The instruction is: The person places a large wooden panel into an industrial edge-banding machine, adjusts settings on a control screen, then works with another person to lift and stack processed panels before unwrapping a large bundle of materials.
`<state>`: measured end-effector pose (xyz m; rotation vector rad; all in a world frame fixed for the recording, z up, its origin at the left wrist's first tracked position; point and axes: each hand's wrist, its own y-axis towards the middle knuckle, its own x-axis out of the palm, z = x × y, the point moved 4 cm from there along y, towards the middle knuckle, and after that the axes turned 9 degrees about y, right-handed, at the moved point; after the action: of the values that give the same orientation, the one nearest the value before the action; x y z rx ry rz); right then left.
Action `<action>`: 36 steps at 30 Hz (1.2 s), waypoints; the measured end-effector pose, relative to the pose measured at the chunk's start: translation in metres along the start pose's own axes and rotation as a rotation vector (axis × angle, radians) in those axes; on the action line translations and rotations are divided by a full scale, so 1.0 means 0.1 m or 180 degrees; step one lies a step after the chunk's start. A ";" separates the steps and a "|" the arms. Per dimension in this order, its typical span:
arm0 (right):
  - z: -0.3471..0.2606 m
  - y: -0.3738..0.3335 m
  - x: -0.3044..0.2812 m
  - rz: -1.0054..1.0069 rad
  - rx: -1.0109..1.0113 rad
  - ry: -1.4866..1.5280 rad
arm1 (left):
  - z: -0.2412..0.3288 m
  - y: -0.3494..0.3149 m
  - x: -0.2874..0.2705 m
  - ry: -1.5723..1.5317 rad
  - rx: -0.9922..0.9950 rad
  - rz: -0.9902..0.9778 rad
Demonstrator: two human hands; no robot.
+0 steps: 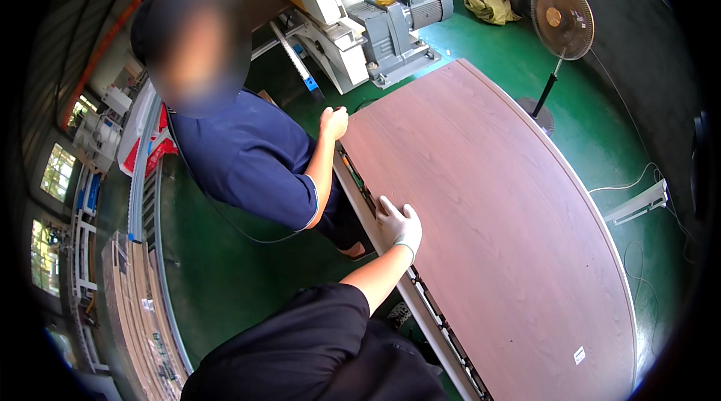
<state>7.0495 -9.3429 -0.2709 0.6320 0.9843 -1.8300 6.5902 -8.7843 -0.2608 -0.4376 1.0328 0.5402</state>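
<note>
Brown wood-grained panel (496, 198) and two persons at its left long edge, viewed from above. The panel lies flat across the center and right, its far end toward the machine (319, 14). A small white label (579, 355) is stuck on its surface near the lower right. Along its left edge runs a dark slot (443, 318), bordered by a pale strip (424, 324).

The left hand (398, 224), in a white glove, is set on this edge, about midway along it, with the thumb apart from the fingers; whether its grip is closed around the edge or merely rests there cannot be told. The right hand is outside the view, so its grip cannot be told either.

A co-worker in a navy shirt (236, 161) stands to the left, with one hand (334, 123) at the panel's far left corner; the fingers are partly hidden.

Surroundings: beyond the panel, a grey motor (426, 10) beside the machine; at upper right, a standing fan (562, 19); behind the motor, a yellowish-green bag (490, 6) on the green floor (218, 281); at lower left, a stack of boards (141, 318) beside a long metal rail (137, 183).
</note>
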 end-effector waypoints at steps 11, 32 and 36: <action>0.40 -0.17 0.34 0.0375 0.0647 0.0249 | 0.35 -0.14 -0.33 0.0397 0.0262 0.0168; 0.23 -0.62 0.09 0.1173 0.2240 0.4079 | -0.04 0.23 0.00 -0.0024 0.0133 -0.0105; 0.28 -0.61 0.06 0.1172 0.2260 0.4045 | 0.01 0.11 -0.02 -0.0019 0.0098 -0.0126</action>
<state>6.9918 -9.3540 -0.2386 2.4006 0.8002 -1.2859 6.5830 -8.7753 -0.2593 -0.4282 1.0234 0.4893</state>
